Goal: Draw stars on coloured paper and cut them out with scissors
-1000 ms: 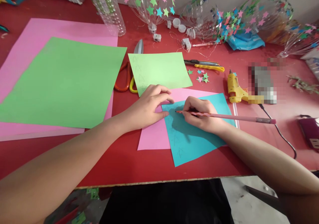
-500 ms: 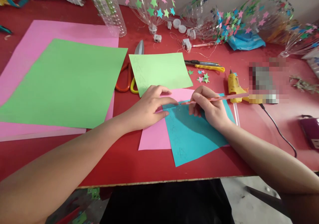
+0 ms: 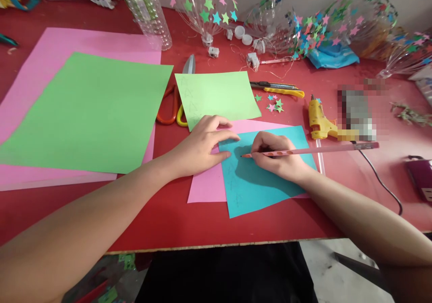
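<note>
A pink pencil point(image 3: 313, 150) is held in my right hand point(image 3: 278, 157), its tip at the blue paper point(image 3: 266, 190) near the left side. Faint pencilled star shapes run down that sheet's left edge. My left hand point(image 3: 205, 145) lies with fingers apart, fingertips at the upper left edge of the blue paper. Beneath the blue sheet is a pink paper point(image 3: 207, 186). Just above my left hand rests a light green paper point(image 3: 219, 94), also with faint star outlines along its left side.
Scissors point(image 3: 170, 107) lie partly under the light green paper. Nearby are a yellow cutter point(image 3: 283, 88), small paper stars point(image 3: 275, 105) and a glue gun point(image 3: 319, 118) with a cord. Large green paper point(image 3: 91, 114) covers the left. Star-covered clear domes point(image 3: 204, 6) and a bottle point(image 3: 148, 15) stand behind.
My right hand and the pencil tip have moved slightly down towards me, and the pencil's back end has swung lower. The blue paper has shifted a little left and turned slightly.
</note>
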The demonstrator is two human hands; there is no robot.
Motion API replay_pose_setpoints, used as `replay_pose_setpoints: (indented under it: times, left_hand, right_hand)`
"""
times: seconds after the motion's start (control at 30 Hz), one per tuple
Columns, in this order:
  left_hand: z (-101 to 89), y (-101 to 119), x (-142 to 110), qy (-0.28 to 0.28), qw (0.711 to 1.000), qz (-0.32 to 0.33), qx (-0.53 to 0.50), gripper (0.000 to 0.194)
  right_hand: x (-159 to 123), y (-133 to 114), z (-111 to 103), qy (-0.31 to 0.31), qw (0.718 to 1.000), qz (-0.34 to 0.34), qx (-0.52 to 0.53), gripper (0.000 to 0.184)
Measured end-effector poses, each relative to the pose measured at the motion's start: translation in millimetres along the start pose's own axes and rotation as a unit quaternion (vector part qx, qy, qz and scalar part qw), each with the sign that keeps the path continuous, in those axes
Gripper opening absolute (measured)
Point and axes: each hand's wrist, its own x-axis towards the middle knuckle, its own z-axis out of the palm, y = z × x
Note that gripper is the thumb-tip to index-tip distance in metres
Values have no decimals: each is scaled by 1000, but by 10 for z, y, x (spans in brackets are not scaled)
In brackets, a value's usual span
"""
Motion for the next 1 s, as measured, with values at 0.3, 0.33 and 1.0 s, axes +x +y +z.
replay_pose_setpoints:
  times: [0.3,0.33,1.0]
  left_hand:
    - [-32,25,-1,-17,1000,-17,-6,29]
    - [-31,25,-1,-17,1000,-17,-6,29]
    - [-33,33,10,-19,1000,-21,-4,30]
  right_hand:
    - [-8,10,-23,-22,1000,-8,-7,12]
    - [-6,10,-25,-26,1000,-8,-5,12]
    - [31,32,18,27,999,-18,-27,13]
